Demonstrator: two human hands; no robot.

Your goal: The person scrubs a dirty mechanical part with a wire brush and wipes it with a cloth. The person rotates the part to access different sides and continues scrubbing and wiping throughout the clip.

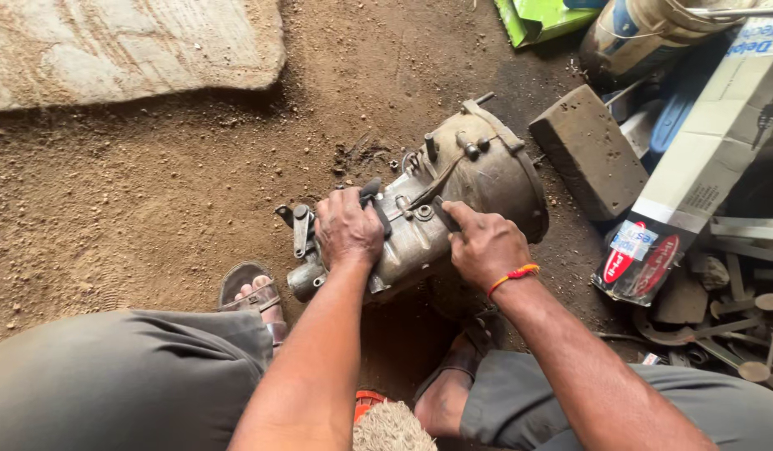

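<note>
Left of the gearbox [453,196] I see open dirt floor [153,192]. On its right side a brick [587,150], a carton [695,167] and scrap metal [737,326] block the way.

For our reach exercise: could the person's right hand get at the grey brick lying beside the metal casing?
Probably yes. The right hand rests on the metal casing, and the brick lies just past its wide end on open dirt, with nothing on top of it.

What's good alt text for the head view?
Both hands grip a grimy metal gearbox housing lying on a dirt floor: left hand on its narrow end, right hand at its middle. A brick and scattered metal parts lie to the right.
</note>
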